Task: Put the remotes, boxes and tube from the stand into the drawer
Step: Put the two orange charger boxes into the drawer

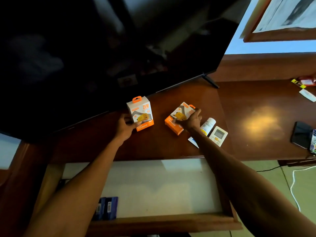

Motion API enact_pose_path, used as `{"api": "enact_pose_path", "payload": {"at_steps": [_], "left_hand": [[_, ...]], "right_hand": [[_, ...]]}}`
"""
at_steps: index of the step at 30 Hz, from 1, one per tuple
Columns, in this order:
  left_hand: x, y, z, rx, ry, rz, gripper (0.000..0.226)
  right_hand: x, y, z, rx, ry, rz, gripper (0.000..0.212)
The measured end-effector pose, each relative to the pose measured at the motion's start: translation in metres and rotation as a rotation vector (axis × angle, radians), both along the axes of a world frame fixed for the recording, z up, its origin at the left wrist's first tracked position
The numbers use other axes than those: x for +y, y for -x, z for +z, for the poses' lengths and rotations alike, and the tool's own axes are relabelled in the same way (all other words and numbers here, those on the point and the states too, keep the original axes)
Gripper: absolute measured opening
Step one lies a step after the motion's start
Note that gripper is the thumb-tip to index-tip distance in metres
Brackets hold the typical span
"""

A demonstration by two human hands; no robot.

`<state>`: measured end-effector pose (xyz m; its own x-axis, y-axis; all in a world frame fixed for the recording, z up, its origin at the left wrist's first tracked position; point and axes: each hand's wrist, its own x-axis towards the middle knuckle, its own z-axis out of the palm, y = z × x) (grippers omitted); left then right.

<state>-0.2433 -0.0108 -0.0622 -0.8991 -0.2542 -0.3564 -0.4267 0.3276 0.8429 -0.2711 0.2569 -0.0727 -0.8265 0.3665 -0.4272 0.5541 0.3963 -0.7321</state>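
Two orange-and-white charger boxes stand on the dark wooden stand (95,142). My left hand (125,126) grips the upright left box (141,112) at its lower left side. My right hand (192,121) rests on top of the tilted right box (177,117), fingers closing around it. Just right of that hand lie a white tube (207,126), a white remote (218,135) with a small screen, and a flat white card-like item (193,142) partly hidden by my right forearm. The open drawer (162,219) sits below the stand's front edge, its pale floor showing.
A large dark TV (102,48) looms over the back of the stand. Two dark blue boxes (106,208) stand in the drawer's near left corner. A black phone (301,134), another white remote (307,95) and small packets (304,82) lie far right. White cable (293,185) on the floor.
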Motion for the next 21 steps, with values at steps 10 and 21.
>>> {"api": "enact_pose_path", "payload": {"at_steps": [10,21], "left_hand": [[-0.038,-0.048,0.016,-0.02,-0.186,-0.037,0.061],[-0.123,-0.172,-0.011,-0.211,-0.315,-0.193,0.086]], "right_hand": [[-0.032,-0.054,0.014,0.178,0.117,0.272,0.099],[-0.101,-0.194,0.003,0.154,0.351,0.326,0.091]]}}
